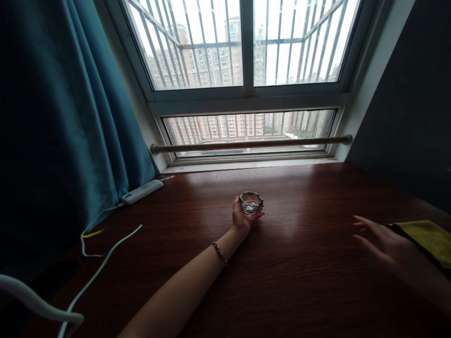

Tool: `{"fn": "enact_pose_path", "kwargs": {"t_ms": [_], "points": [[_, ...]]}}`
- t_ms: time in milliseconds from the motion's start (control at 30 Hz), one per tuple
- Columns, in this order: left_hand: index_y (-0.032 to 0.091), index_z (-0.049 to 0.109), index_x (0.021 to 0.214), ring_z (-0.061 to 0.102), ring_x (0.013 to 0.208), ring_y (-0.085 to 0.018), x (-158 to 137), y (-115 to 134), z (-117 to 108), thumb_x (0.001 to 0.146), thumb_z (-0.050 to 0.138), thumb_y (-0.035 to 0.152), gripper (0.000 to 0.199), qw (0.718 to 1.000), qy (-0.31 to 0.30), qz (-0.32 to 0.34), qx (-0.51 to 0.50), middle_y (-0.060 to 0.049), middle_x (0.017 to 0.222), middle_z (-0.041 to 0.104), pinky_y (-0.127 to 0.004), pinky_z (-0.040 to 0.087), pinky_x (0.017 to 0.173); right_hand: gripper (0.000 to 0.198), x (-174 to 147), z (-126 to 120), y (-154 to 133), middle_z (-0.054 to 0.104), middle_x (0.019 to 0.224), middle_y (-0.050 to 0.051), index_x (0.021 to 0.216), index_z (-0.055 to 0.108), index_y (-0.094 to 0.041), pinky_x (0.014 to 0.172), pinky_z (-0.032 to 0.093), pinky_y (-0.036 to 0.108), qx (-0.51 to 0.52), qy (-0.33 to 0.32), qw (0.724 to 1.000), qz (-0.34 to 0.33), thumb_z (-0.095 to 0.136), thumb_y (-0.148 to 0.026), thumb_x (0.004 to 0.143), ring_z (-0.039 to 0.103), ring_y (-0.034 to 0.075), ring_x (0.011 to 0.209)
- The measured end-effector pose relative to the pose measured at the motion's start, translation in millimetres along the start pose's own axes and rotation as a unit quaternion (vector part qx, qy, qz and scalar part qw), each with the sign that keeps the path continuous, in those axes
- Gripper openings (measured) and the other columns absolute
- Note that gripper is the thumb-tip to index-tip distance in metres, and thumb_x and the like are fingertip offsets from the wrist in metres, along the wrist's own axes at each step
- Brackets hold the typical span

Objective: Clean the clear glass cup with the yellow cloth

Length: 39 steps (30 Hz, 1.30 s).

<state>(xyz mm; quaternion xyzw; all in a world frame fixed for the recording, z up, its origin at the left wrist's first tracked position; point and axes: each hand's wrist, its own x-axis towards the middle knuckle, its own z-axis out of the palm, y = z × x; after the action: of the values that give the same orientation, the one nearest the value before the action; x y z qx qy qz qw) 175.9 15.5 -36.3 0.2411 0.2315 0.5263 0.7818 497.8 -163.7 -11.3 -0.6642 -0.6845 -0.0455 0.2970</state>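
In the middle of the head view, my left hand (242, 219) holds a clear faceted glass ashtray (251, 203) by its left side and underneath. The thumb lies along the near left wall, and fingertips show at the right below it. A beaded bracelet (220, 254) circles my left wrist. Off to the right, my right hand (382, 241) is over the brown wooden tabletop (282, 277), its fingers stretched out and apart, with nothing in them. Just beyond that hand lies a yellow-green cloth (428, 239) with a dark edge, partly hidden by the hand and forearm.
A white power strip (143, 191) rests at the back left, beside the blue curtain (105, 126). White cables (105, 263) run along the left side, near a yellow strip (93, 233). Across the low window at the back runs a horizontal rail (250, 144).
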Motion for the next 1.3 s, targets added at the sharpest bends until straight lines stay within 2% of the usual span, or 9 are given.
{"fn": "enact_pose_path", "kwargs": {"t_ms": [133, 267, 433, 567, 700, 833, 1067, 1167, 1300], "points": [[0.003, 0.040, 0.109, 0.054, 0.089, -0.032, -5.1, -2.2, 4.7, 0.084, 0.037, 0.048, 0.052, 0.996, -0.059, -0.030, -0.060, -0.022, 0.098, 0.053, -0.045, 0.046, 0.073, 0.045, 36.1, 27.2, -96.0, 0.061, 0.079, 0.004, 0.123, 0.037, -0.019, 0.051, 0.047, 0.025, 0.222, -0.144, 0.964, -0.040, 0.046, -0.039, 0.084, 0.058, 0.018, 0.059], [0.005, 0.045, 0.106, 0.052, 0.092, -0.031, -11.4, -6.5, 8.0, 0.085, 0.037, 0.045, 0.046, 0.990, -0.125, -0.044, -0.054, -0.021, 0.100, 0.052, -0.045, 0.045, 0.076, 0.046, 74.2, 67.7, -158.9, 0.061, 0.069, 0.001, 0.121, 0.038, -0.017, 0.048, 0.045, 0.022, 0.331, -0.147, 0.930, -0.070, 0.055, -0.030, 0.080, 0.058, 0.016, 0.054], [0.008, 0.053, 0.096, 0.056, 0.076, -0.029, -11.6, -10.6, 7.4, 0.088, 0.028, 0.044, 0.045, 0.987, -0.156, -0.039, -0.029, -0.016, 0.088, 0.056, -0.037, 0.048, 0.056, 0.019, 99.4, 113.3, -181.2, 0.057, 0.053, -0.002, 0.093, 0.053, -0.016, 0.035, 0.039, 0.019, 0.319, -0.130, 0.939, -0.003, 0.059, -0.027, 0.079, 0.055, 0.015, 0.039], [0.010, 0.053, 0.100, 0.054, 0.086, -0.027, -14.8, -11.5, 13.1, 0.089, 0.026, 0.043, 0.045, 0.982, -0.182, -0.020, -0.044, -0.014, 0.097, 0.055, -0.036, 0.047, 0.068, 0.017, 101.2, 120.1, -177.4, 0.058, 0.056, -0.002, 0.089, 0.053, -0.018, 0.032, 0.039, 0.018, 0.324, -0.094, 0.941, 0.015, 0.061, -0.027, 0.077, 0.055, 0.015, 0.038], [0.009, 0.048, 0.109, 0.048, 0.099, -0.027, -22.4, -15.5, 21.1, 0.088, 0.030, 0.044, 0.045, 0.974, -0.219, -0.052, -0.006, -0.016, 0.110, 0.049, -0.037, 0.041, 0.082, 0.012, 95.5, 108.3, -162.6, 0.059, 0.060, -0.002, 0.081, 0.052, -0.019, 0.036, 0.042, 0.018, 0.352, -0.099, 0.931, 0.008, 0.059, -0.027, 0.077, 0.057, 0.015, 0.043], [0.019, 0.034, 0.122, 0.045, 0.105, -0.025, -26.0, -22.5, 20.1, 0.088, 0.036, 0.041, 0.041, 0.978, -0.201, -0.055, 0.031, -0.012, 0.121, 0.041, -0.036, 0.037, 0.088, 0.013, 86.5, 95.7, -132.8, 0.058, 0.058, -0.002, 0.078, 0.051, -0.019, 0.041, 0.043, 0.020, 0.295, -0.109, 0.949, -0.012, 0.056, -0.030, 0.079, 0.058, 0.016, 0.046], [0.025, 0.024, 0.123, 0.047, 0.104, -0.024, -22.1, -24.3, 13.5, 0.086, 0.043, 0.037, 0.043, 0.988, -0.141, -0.041, 0.043, -0.013, 0.122, 0.039, -0.034, 0.041, 0.083, 0.015, 83.4, 66.2, -37.4, 0.060, 0.058, 0.001, 0.083, 0.053, -0.019, 0.050, 0.042, 0.026, 0.085, -0.037, 0.996, 0.009, 0.055, -0.033, 0.079, 0.060, 0.022, 0.054], [0.024, 0.024, 0.122, 0.049, 0.102, -0.025, -21.6, -23.6, 13.6, 0.086, 0.043, 0.037, 0.042, 0.989, -0.139, -0.035, 0.046, -0.014, 0.120, 0.040, -0.034, 0.041, 0.082, 0.016, 88.2, 47.7, 19.4, 0.057, 0.050, 0.000, 0.086, 0.053, -0.018, 0.048, 0.040, 0.026, 0.036, -0.028, 0.998, 0.053, 0.056, -0.032, 0.078, 0.059, 0.021, 0.049], [0.023, 0.023, 0.121, 0.049, 0.101, -0.026, -21.3, -23.9, 13.3, 0.086, 0.044, 0.038, 0.043, 0.988, -0.140, -0.036, 0.048, -0.014, 0.119, 0.041, -0.036, 0.041, 0.082, 0.025, 92.7, 20.6, 87.1, 0.060, 0.056, 0.006, 0.085, 0.053, -0.015, 0.038, 0.039, 0.023, 0.088, -0.033, 0.976, 0.198, 0.057, -0.039, 0.076, 0.059, 0.022, 0.046]]}}
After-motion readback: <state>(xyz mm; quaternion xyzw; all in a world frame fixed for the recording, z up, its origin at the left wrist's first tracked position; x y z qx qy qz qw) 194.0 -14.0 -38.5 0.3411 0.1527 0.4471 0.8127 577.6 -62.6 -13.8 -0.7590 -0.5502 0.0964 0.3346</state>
